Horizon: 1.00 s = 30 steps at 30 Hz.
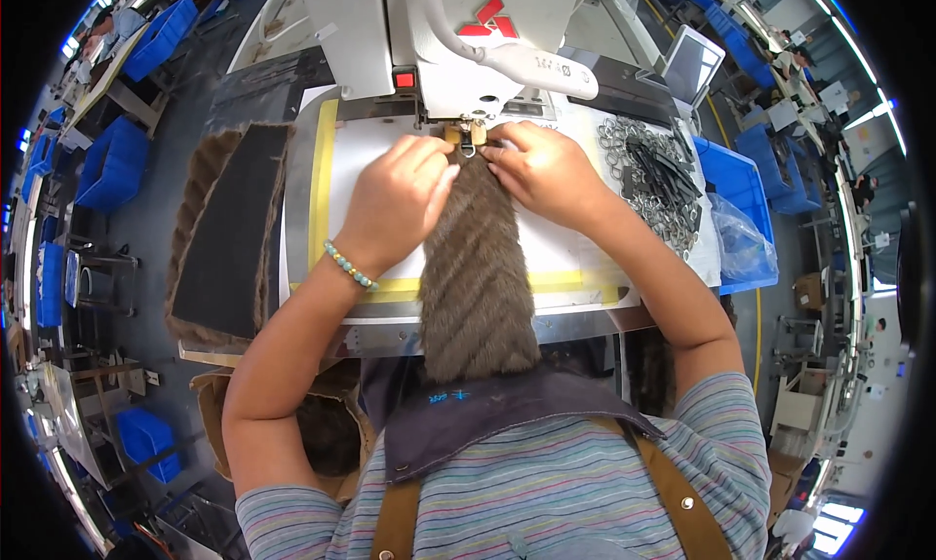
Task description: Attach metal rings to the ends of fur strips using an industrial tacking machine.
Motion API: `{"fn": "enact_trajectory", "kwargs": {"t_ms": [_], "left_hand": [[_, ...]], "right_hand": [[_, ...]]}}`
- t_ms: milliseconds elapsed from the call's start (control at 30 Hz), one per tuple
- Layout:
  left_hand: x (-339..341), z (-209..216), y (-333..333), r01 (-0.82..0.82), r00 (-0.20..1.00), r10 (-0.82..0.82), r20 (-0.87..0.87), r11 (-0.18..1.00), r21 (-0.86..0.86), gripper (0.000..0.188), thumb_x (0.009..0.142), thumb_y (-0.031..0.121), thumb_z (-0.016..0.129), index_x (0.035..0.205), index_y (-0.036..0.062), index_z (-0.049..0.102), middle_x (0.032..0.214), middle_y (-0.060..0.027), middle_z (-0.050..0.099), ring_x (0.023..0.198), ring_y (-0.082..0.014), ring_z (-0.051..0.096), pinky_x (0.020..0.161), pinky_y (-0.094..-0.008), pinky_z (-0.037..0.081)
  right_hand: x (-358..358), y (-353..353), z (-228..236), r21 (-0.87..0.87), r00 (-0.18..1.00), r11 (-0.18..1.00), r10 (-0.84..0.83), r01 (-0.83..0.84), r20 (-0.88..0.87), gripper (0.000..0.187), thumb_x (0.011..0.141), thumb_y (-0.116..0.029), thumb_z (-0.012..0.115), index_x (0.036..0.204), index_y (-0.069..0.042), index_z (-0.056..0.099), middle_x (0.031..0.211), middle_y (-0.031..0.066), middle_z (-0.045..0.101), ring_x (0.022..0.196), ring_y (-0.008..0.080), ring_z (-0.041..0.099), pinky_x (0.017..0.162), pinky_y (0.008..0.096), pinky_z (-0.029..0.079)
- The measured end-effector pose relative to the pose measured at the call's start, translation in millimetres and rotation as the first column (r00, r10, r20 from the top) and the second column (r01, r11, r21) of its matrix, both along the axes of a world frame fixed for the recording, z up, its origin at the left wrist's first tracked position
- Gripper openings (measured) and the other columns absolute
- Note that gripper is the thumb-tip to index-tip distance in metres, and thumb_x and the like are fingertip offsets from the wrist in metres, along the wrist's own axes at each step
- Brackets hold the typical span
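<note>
A long brown fur piece (475, 268) with slanting ridges runs from the sewing machine (487, 53) toward me and hangs over the table's front edge. At its narrow far end, a black tab with a metal D-ring (468, 152) lies under the machine's clamp (465, 134). My left hand (405, 194) is closed at the left of that end, fingertips pinched beside the clamp. From the right, my right hand (541, 170) pinches the same end close to the ring. Exactly what lies between the fingertips is hidden.
Metal rings with black straps (653, 180) are heaped on the right of the table. A blue bin (736, 204) with a clear plastic bag stands beyond them. At the left lies a stack of fur pieces with black backing (229, 238). Yellow tape (322, 180) borders the white work surface.
</note>
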<state>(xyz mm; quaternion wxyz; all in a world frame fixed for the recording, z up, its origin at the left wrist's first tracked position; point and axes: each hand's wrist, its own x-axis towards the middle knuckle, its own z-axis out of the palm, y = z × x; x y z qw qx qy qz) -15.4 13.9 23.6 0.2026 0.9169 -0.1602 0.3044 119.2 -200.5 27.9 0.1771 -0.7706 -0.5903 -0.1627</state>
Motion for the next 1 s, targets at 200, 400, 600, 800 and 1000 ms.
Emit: {"fn": "enact_trajectory", "kwargs": {"t_ms": [200,400,600,800,1000], "left_hand": [[-6.7,13.6,2.7,-0.025,1.000,0.025,-0.005,0.992,-0.126,0.011,0.098,0.007,0.070,0.096,-0.0029,0.066,0.089,-0.0165,0.067,0.079,-0.0368,0.066,0.068,-0.0453,0.051],[1.3,1.1,7.5,-0.088,0.995,0.100,0.022,0.943,-0.322,0.007,0.103,0.009,0.068,0.106,0.0021,0.071,0.072,-0.0152,0.066,0.061,-0.0342,0.065,0.057,-0.0412,0.049],[5.5,-7.5,16.7,-0.190,0.962,0.091,-0.258,0.900,-0.392,0.014,0.101,0.010,0.073,0.113,0.0029,0.073,0.077,-0.0098,0.071,0.064,-0.0149,0.067,0.061,-0.0316,0.053],[13.9,-28.7,21.9,-0.194,0.883,-0.196,-0.427,0.676,-0.711,0.028,0.101,0.018,0.077,0.122,0.0003,0.074,0.105,-0.0108,0.081,0.088,-0.0136,0.074,0.077,-0.0291,0.058],[6.3,-7.1,16.5,-0.172,0.755,-0.523,-0.395,0.423,-0.889,0.027,0.105,0.009,0.071,0.130,-0.0025,0.070,0.118,-0.0017,0.076,0.104,-0.0061,0.067,0.092,-0.0233,0.053]], "right_hand": [[0.8,-0.2,15.0,0.013,0.996,0.996,-0.087,0.087,-0.021,0.016,0.090,-0.013,0.079,0.105,-0.007,0.081,0.105,0.0045,0.073,0.094,0.0262,0.072,0.082,0.0368,0.060],[-2.5,24.9,6.4,-0.076,0.961,0.997,0.004,0.018,0.276,0.011,0.081,-0.016,0.080,0.084,-0.010,0.072,0.086,0.0026,0.064,0.086,0.0214,0.067,0.074,0.0361,0.059],[-5.6,29.8,-1.9,-0.042,0.911,0.998,-0.026,0.047,0.412,0.010,0.077,-0.017,0.075,0.080,-0.011,0.068,0.088,0.0007,0.066,0.087,0.0189,0.068,0.072,0.0345,0.059],[-35.2,0.8,14.0,0.011,0.868,0.987,0.136,-0.160,0.477,0.013,0.078,-0.015,0.077,0.089,-0.011,0.072,0.090,-0.0003,0.066,0.084,0.0158,0.070,0.063,0.0310,0.056],[-42.9,-19.7,19.2,0.319,0.979,0.944,0.019,-0.085,0.204,0.016,0.086,-0.018,0.083,0.100,-0.011,0.078,0.098,0.0037,0.073,0.084,0.0190,0.072,0.066,0.0338,0.056]]}}
